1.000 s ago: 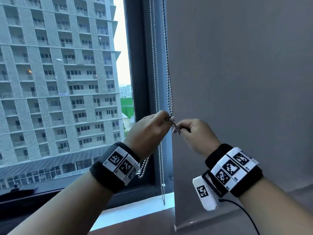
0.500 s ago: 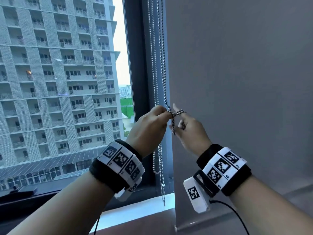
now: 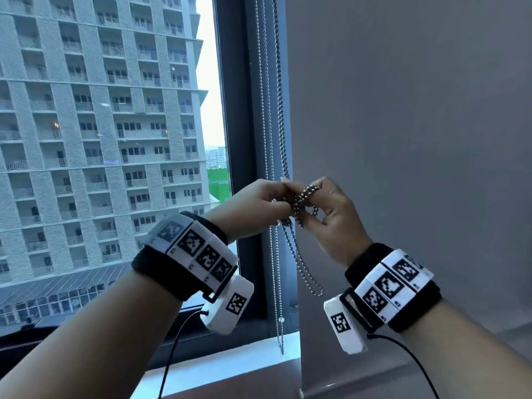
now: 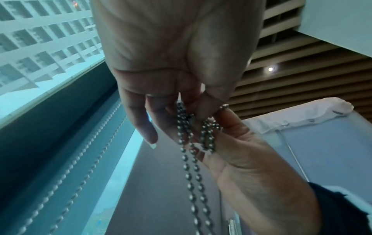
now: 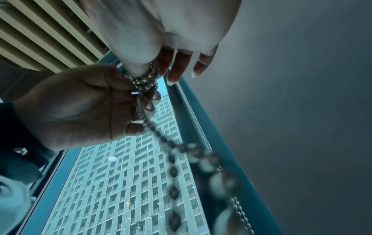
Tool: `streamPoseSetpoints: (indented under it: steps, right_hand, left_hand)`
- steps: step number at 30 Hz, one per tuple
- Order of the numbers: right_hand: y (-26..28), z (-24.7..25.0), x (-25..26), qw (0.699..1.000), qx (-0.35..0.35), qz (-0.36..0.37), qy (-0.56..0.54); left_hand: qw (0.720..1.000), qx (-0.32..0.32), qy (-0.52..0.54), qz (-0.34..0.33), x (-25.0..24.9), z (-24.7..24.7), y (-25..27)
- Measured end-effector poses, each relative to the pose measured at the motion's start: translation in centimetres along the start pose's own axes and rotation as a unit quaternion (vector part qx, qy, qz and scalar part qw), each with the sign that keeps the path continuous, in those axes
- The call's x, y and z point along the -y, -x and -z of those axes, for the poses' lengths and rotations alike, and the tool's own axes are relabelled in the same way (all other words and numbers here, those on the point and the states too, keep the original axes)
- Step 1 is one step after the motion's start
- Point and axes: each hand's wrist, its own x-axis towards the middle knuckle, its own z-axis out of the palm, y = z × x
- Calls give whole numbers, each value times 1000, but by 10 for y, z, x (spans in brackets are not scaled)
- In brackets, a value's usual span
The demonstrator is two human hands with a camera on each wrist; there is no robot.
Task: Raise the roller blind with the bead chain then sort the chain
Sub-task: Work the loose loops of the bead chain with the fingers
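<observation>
Mid-frame, left hand (image 3: pixel 260 204) pinches the bead chain (image 3: pixel 305 197) while right hand (image 3: pixel 331 214) has it looped round its fingers, slack dangling straight below.

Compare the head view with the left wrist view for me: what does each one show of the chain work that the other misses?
Only the head view shows the chain's free loop dangling below the hands, and the marker bands on both wrists.

Only the left wrist view shows the slatted ceiling and the left hand's fingertips from beneath.

Both show the left hand pinching the bead chain, several turns of it wrapped round the right hand's finger, and a second, paler chain hanging by the window frame.
</observation>
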Motion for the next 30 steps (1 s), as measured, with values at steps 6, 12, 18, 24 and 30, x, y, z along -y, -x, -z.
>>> streamPoseSetpoints:
  steps: [6,12,18,24,30]
  right_hand:
    - [-4,5,9,999,-19,24,-9]
    - [-3,7,7,994,-67,34,79]
    - [6,5,10,992,-101,-11,79]
    - [11,7,10,994,-79,-39,63]
    - [8,10,11,993,-88,-27,80]
  left_hand:
    - [997,58,50,-20,-3,4,-4]
    - [983,37,-137,-117,-2,3,-14]
    - [960,-51,-178,-208,8,-4,-12]
    - [977,-61,-129,-161,2,-7,-9]
    - [988,-120,-9,-101,-11,2,-15]
